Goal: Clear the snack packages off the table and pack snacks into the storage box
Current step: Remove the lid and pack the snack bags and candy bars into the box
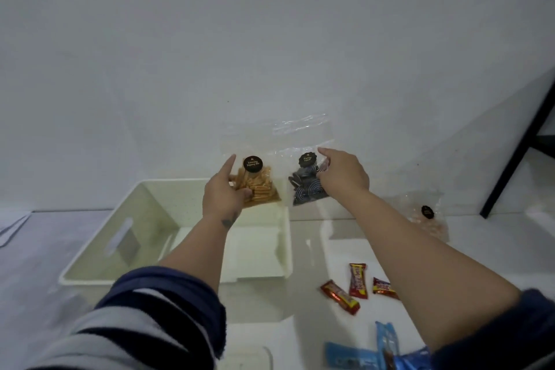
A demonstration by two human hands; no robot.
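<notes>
My left hand (223, 191) grips a clear bag of orange stick snacks (259, 186) with a round black label, held above the far right corner of the white storage box (150, 213). A clear bag of dark swirl-patterned snacks (306, 186), also black-labelled, is held up by my right hand (342, 173) just right of the box. The box looks empty inside. On the table lie three red candy bars (357, 281) and blue wrapped snack packs (387, 342) near the front right.
Another clear bag with pale pinkish snacks (429, 219) lies on the table at the far right. A black frame leg (516, 147) stands against the wall at right. A white lid corner (249, 357) shows at the bottom edge. A white wall rises behind the table.
</notes>
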